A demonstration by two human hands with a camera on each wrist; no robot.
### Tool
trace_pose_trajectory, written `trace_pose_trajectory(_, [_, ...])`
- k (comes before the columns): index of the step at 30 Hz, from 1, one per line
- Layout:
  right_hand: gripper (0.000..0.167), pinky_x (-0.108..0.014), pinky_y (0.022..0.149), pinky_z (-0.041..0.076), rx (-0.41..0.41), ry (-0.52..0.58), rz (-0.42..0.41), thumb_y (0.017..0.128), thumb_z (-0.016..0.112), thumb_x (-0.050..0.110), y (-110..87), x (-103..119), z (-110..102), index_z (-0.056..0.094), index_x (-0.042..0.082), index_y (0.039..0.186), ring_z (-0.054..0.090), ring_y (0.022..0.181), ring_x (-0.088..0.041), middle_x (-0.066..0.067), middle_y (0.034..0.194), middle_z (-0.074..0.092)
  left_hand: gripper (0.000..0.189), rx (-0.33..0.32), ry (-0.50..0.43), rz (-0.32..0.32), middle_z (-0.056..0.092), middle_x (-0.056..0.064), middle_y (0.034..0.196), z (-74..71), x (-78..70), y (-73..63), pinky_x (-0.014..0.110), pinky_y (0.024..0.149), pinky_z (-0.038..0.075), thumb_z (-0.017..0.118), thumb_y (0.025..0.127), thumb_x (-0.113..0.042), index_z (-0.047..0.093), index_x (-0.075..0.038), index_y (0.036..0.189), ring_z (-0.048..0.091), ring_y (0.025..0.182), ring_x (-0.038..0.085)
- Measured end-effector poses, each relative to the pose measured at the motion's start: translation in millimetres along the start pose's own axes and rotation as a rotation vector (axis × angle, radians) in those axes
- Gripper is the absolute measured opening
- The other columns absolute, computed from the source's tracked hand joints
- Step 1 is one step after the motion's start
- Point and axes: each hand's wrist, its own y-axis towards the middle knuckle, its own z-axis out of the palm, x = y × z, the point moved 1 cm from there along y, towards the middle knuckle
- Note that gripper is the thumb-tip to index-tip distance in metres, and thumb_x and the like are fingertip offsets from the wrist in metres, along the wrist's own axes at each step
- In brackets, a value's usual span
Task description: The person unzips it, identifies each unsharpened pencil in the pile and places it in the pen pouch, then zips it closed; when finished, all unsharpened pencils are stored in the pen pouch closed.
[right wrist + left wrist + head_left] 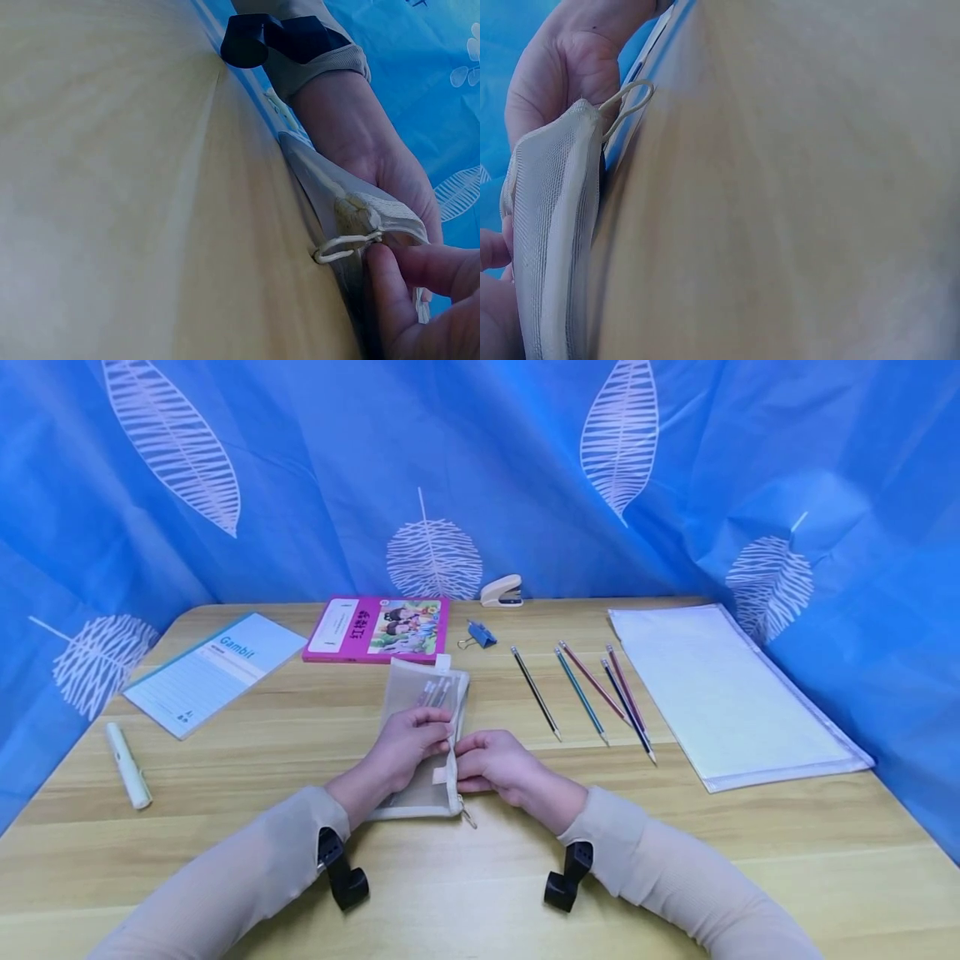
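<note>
A pale mesh zip pouch (401, 689) lies on the table in front of me, its zipper edge facing right. Faint slender shapes show near its far end. Across the pouch, my left hand (408, 743) pinches the zipper side between thumb and fingers. My right hand (506, 767) grips the same edge from the right, slightly nearer to me. In the right wrist view, the right thumb and a finger pinch beside the looped zipper pull (341, 249). The left wrist view shows the pouch's near end (559, 195) standing up from the wood.
Behind the pouch are a pink book (337, 647), a blue binder clip (482, 633) and a cream stapler (501, 591). Several pencils (581, 693) lie right of it, beside a white folder (727, 702). A notebook (217, 672) and a pale green marker (129, 768) lie left.
</note>
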Motion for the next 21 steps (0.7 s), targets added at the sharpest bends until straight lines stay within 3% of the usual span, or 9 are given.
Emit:
trace_pose_trajectory(5, [0.029,-0.032,0.074,0.055,-0.033,0.021,-0.007,0.079,0.056,-0.013,1.9,-1.4,-0.2,0.055,-0.014,0.107,0.068,0.081,-0.022,-0.017,0.093,0.065,0.027,0.019,0.040,0.007,0.059,0.007,0.091,-2.0,-1.2,-1.4,0.018,0.061,0.050,0.056,0.085,0.002,0.058,0.008,0.111,0.056,0.061,0.006])
trace_pose_trajectory(13, [0.034,-0.032,0.075,0.055,-0.034,0.029,0.001,0.080,0.056,-0.011,0.8,-0.8,-1.7,0.053,-0.012,0.114,0.068,0.083,-0.023,-0.022,0.102,0.063,0.031,0.041,0.095,-0.016,0.060,0.010,0.097,-5.5,-2.4,-1.1,0.017,0.062,0.050,0.057,0.086,0.000,0.057,0.007,0.116,0.056,0.063,0.007])
trace_pose_trajectory(21, [0.032,-0.033,0.076,0.055,-0.033,0.043,0.003,0.079,0.057,-0.012,1.2,-0.8,-0.7,0.054,-0.012,0.112,0.067,0.083,-0.023,-0.020,0.098,0.063,0.029,0.072,0.139,0.012,0.059,0.003,0.086,-6.0,-8.9,1.7,0.017,0.058,0.049,0.056,0.084,0.002,0.057,0.011,0.112,0.054,0.061,0.007])
